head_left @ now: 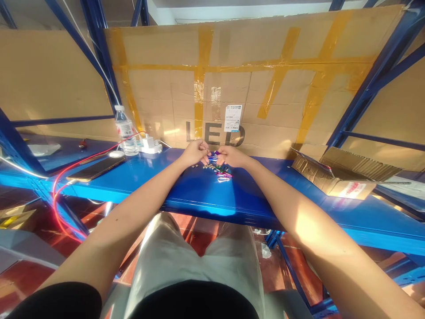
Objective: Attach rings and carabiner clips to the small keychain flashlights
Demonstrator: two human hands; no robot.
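Note:
My left hand and my right hand meet over the blue metal shelf, fingers curled in a pinch. Between them is a small purple-blue metal piece, which both hands grip; its exact shape is too small to tell. Under the hands lies a small heap of coloured clips, pink, green and silver, with a few tiny silver parts scattered to the left.
A water bottle, a white charger with a red cable and a dark phone lie at the left. An open cardboard box stands at the right. A taped cardboard sheet marked LED backs the shelf.

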